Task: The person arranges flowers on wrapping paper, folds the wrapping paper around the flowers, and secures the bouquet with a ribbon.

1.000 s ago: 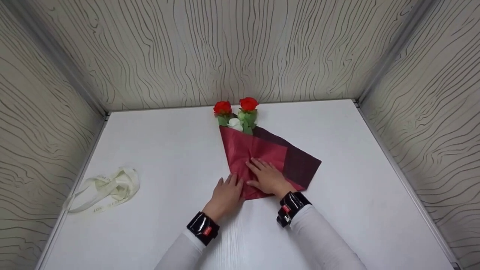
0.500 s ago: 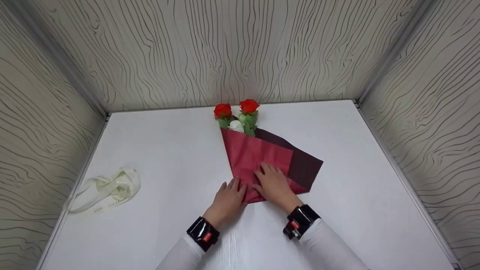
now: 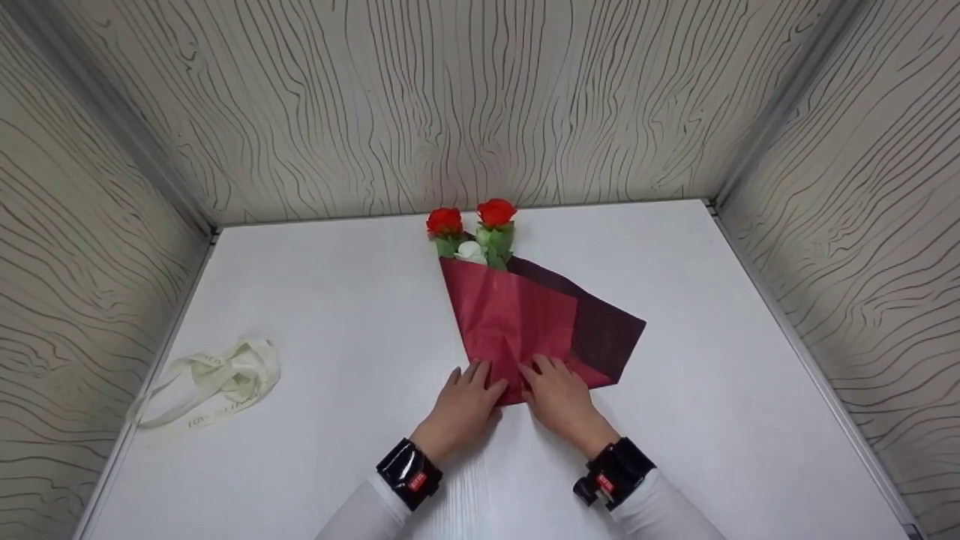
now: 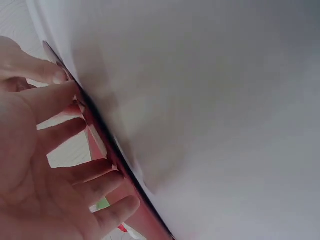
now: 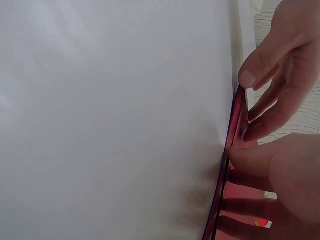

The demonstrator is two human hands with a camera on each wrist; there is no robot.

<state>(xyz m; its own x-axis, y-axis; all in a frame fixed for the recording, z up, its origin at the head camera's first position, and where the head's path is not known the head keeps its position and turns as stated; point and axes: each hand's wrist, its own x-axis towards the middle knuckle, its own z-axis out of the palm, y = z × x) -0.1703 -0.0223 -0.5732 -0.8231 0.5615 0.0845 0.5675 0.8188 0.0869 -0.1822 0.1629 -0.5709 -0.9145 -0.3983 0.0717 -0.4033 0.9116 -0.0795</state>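
Note:
A bouquet of red roses and a white flower lies on the table, wrapped in dark red wrapping paper. At its lower left edge my left hand rests on the paper with fingers spread. My right hand presses on the lower right part of the fold, its fingertips on the paper. In the left wrist view the left fingers touch the paper's bottom edge. In the right wrist view the right thumb lies at that edge. Stems are hidden inside the paper.
A loose cream ribbon with printed lettering lies in a heap at the table's left. Wood-grain panels stand around the back and sides of the white table.
My right hand has slid down the paper toward its bottom edge, nearer the left hand. The bouquet shifted slightly toward me. The left hand has barely moved.

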